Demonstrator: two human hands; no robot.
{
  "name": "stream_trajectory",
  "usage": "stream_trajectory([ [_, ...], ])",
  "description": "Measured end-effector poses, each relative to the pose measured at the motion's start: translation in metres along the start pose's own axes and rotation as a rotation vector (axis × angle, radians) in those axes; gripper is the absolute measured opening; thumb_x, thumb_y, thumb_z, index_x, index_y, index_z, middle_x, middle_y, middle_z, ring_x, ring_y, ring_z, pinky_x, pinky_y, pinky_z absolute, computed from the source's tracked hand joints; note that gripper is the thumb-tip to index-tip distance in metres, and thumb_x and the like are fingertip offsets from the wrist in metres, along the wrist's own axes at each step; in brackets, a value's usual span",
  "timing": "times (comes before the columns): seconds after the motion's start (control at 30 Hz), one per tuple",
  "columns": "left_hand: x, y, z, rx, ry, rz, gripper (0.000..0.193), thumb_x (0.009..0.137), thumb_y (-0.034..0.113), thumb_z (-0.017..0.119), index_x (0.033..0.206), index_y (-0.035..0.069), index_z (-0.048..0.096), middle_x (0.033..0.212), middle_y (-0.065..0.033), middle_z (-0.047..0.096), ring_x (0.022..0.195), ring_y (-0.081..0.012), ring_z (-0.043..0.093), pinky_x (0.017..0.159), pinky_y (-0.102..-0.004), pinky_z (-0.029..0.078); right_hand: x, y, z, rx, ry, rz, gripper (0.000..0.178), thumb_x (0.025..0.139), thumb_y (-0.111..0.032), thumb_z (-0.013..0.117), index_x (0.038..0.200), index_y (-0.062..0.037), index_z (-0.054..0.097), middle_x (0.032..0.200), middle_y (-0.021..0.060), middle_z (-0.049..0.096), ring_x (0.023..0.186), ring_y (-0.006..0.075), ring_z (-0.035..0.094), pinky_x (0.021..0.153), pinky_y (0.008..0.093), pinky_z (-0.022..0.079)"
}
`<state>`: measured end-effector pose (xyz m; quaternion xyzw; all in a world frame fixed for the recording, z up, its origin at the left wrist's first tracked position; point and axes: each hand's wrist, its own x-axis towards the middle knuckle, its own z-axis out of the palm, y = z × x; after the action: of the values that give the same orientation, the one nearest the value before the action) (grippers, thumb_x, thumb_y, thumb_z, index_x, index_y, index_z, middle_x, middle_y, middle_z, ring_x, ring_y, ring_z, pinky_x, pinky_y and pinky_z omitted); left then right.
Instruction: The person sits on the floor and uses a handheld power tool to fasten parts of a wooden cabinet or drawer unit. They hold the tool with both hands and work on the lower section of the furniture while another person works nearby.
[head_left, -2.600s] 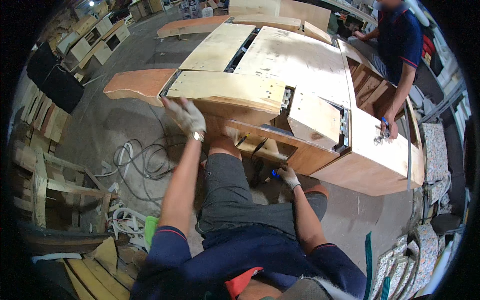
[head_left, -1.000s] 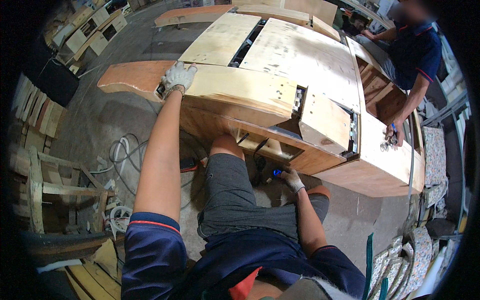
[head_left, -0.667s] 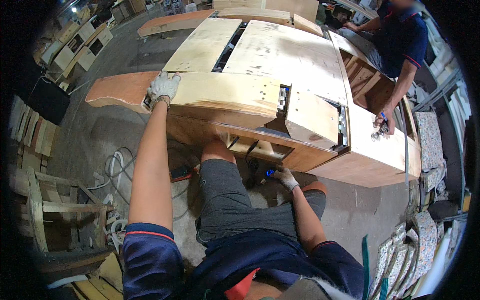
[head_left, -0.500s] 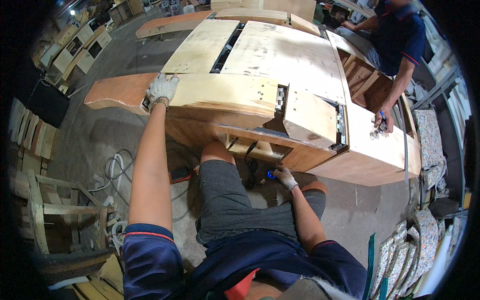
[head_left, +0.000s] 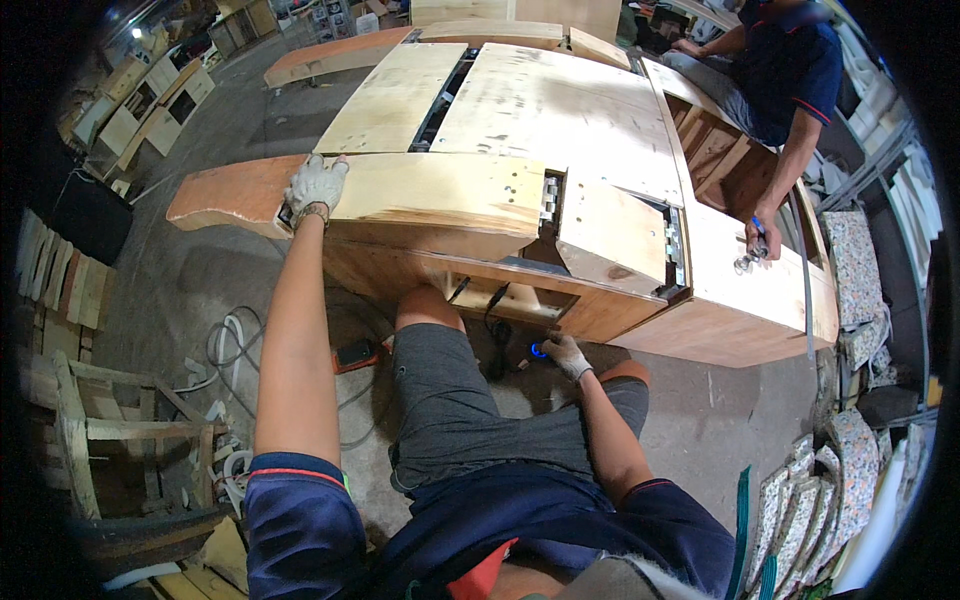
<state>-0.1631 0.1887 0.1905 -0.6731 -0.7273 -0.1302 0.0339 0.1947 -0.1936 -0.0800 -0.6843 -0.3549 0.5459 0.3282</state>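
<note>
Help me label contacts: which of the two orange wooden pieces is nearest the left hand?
The front orange piece, lower in view: the left hand is at its right end. The other piece, farther back, has no hand nearby.

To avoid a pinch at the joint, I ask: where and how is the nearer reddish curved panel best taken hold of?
Probably by the free outer end of the reddish panel, coming from the left, gripping top and underside: that end juts out over the floor. The left hand lies at the joint with the pale panel.
</note>
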Motion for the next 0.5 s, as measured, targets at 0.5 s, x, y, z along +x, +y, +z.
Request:
stream_trajectory([
  [0.5,0.003,0.002,0.004,-0.007,0.017,0.025,0.064,0.092,0.065,0.046,0.127,0.013,0.06,0.131,-0.015,0.061,0.123,-0.0372,0.056,0.1,-0.0561,0.041,0.031,0.041,-0.006,-0.114,0.041,-0.137,0.032,0.09,-0.02,0.065,0.112,0.0035,0.066,0.082,0.0021,0.064,0.068,0.013,0.058,0.06,0.0315,0.049],
])
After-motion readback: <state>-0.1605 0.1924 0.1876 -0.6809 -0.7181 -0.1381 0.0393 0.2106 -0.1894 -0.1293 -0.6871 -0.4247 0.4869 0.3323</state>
